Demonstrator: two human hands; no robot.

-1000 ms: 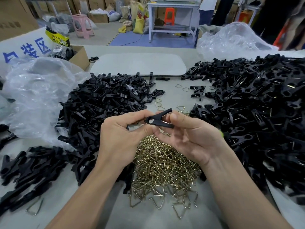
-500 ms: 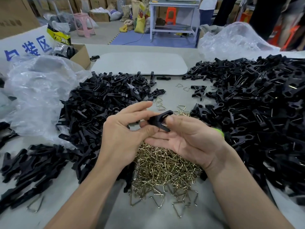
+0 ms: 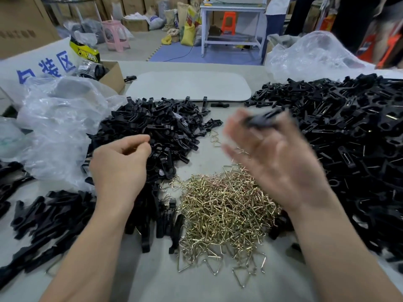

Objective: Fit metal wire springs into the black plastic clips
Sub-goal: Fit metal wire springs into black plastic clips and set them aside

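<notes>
The blurred right hand [image 3: 272,166] has its fingers spread with a black clip [image 3: 263,120] at the fingertips; I cannot tell whether it grips it. If loose, the clip may drop among the springs [image 3: 224,205] instead of the right heap [image 3: 353,138]. The left hand [image 3: 120,168] hovers with fingers curled over the left heap [image 3: 157,127], and I cannot tell whether it holds anything.

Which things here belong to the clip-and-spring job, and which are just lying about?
Job: wire springs; left pile of black clips; right pile of black clips; blurred clip at the right hand.
Lying about: clear plastic bags; cardboard box; grey board; pink stool.
</notes>
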